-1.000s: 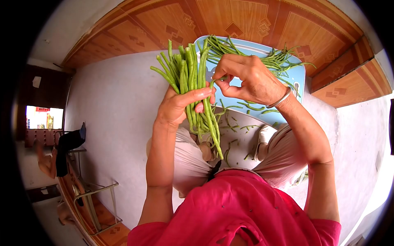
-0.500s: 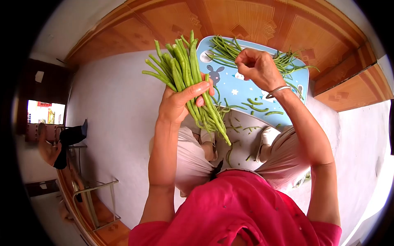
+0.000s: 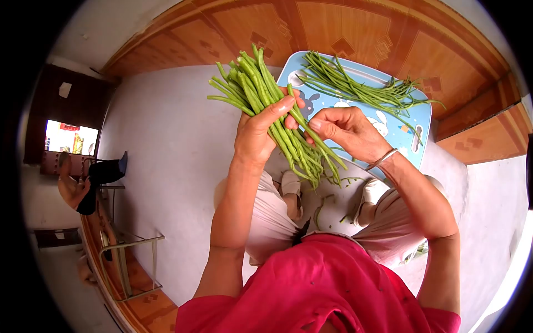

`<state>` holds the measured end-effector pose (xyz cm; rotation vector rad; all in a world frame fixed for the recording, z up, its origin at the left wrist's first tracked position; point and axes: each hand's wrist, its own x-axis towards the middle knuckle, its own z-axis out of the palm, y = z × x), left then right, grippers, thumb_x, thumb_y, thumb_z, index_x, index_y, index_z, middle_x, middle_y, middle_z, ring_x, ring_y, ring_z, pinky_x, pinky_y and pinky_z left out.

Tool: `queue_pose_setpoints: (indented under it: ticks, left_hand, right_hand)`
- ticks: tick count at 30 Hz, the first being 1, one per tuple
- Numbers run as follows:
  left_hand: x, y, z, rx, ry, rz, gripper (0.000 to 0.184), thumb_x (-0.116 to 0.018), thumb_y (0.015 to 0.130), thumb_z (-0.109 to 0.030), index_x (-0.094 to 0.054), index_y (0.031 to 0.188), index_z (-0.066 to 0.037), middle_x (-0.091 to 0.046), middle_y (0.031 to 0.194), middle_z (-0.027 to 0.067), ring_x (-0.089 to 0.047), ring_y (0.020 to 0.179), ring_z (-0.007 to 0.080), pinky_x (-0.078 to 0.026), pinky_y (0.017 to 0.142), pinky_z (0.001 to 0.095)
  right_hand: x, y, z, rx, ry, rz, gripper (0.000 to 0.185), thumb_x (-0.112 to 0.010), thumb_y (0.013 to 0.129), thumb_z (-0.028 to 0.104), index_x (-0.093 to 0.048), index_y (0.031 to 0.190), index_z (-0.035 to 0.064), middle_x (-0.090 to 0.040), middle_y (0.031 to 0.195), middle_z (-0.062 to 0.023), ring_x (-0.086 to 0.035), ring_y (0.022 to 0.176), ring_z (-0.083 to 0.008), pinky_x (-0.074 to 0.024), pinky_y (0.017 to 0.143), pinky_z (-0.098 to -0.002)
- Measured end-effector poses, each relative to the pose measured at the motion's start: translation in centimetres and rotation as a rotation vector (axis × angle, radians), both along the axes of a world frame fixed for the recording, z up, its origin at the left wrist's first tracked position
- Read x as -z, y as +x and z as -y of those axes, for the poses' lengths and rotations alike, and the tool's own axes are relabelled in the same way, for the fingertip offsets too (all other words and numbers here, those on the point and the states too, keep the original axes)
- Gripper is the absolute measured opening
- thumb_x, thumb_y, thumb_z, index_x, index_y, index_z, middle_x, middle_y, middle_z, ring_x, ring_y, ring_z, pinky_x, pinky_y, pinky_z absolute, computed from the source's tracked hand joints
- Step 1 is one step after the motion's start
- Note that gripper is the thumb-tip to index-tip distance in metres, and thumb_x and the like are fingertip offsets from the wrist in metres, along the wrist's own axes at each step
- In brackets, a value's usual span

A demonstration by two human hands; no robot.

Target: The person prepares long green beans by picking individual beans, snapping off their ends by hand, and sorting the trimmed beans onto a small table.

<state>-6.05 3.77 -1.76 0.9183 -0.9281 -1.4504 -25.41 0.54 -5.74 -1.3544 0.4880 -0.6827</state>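
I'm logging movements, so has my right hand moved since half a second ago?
Yes: judged against the blue table, your right hand has come nearer you and leftward, toward the held green beans.

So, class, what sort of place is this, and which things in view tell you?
Probably a room in a home: a small blue table printed with rabbits bears long green beans, wood-patterned panels line the wall, and another person sits across the floor.
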Motion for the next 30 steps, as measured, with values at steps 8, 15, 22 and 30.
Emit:
queue_pose_setpoints:
  ticks: [8, 15, 22, 30]
  left_hand:
    - [1.1, -1.0, 0.2, 0.152, -0.011, 0.004, 0.024, -0.058, 0.088, -0.009, -0.059, 0.109, 0.003, -0.061, 0.096, 0.0098, -0.051, 0.067, 0.011, -0.046, 0.063, 0.0295]
    - [1.4, 0.1, 1.1, 0.046, -0.014, -0.051, 0.012, -0.06, 0.09, -0.011, -0.06, 0.099, -0.003, -0.063, 0.088, 0.0076, -0.054, 0.069, 0.0113, -0.048, 0.065, 0.0284]
    - [1.9, 1.6, 1.8, -0.143, 0.14, -0.258, 0.014, -0.057, 0.093, -0.014, -0.06, 0.104, -0.005, -0.064, 0.1, 0.0099, -0.059, 0.089, 0.0168, -0.049, 0.076, 0.0331]
    - [1.4, 3.1, 2.9, -0.435, 0.256, -0.601, 0.015, -0.053, 0.093, -0.004, -0.055, 0.104, 0.005, -0.061, 0.104, 0.0141, -0.059, 0.107, 0.0269, -0.047, 0.1, 0.0478]
  right_hand:
    - [-1.7, 0.7, 0.1, 0.09, 0.029, 0.138, 0.025, -0.053, 0.097, 0.02, -0.059, 0.088, -0.0026, -0.066, 0.08, -0.0064, -0.058, 0.069, -0.0081, -0.0473, 0.064, -0.0217]
    - [1.1, 2.4, 0.4, 0.281, -0.335, -0.154, 0.072, -0.051, 0.086, 0.063, -0.058, 0.112, -0.0041, -0.065, 0.094, -0.0202, -0.062, 0.09, -0.0264, -0.0476, 0.08, -0.0354]
    - [2.1, 2.0, 0.5, -0.139, -0.09, -0.375, 0.071, -0.044, 0.089, 0.064, -0.065, 0.102, -0.0019, -0.061, 0.079, -0.0129, -0.057, 0.077, -0.0214, -0.0455, 0.074, -0.0356]
    - [1.3, 0.5, 1.3, -0.309, 0.046, -0.379, 0.059, -0.048, 0.092, 0.056, -0.067, 0.088, 0.0009, -0.052, 0.064, -0.0007, -0.046, 0.06, -0.0091, -0.0411, 0.058, -0.0263]
